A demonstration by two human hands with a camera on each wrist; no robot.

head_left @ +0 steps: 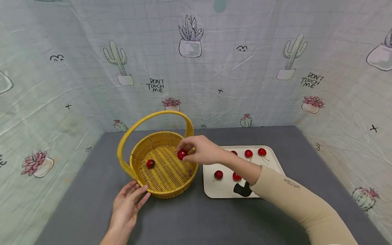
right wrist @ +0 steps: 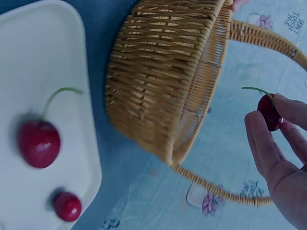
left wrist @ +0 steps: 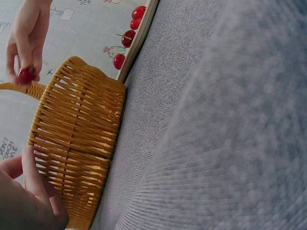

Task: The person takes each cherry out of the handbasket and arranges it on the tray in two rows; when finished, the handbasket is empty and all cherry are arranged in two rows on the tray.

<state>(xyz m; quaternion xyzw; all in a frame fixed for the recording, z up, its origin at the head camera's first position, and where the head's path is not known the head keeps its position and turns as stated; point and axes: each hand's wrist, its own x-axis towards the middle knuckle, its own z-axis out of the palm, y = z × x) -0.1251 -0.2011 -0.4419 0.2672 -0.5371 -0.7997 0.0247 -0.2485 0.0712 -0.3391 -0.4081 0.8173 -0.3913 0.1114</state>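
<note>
Thumb and fingers of my right hand pinch a dark red cherry with a green stem. In the head view this cherry is over the right side of a yellow wicker basket with a tall arched handle. Another cherry lies on the basket floor, toward the left. My left hand holds the basket at its near left rim, the thumb on the rim and fingers along the outer wall. On a white tray, right of the basket, lie several cherries, some with stems.
The basket and tray stand side by side on a dark grey table. My right forearm crosses over the tray and covers part of it. A black object shows below that forearm. Behind the table hangs a printed cactus cloth.
</note>
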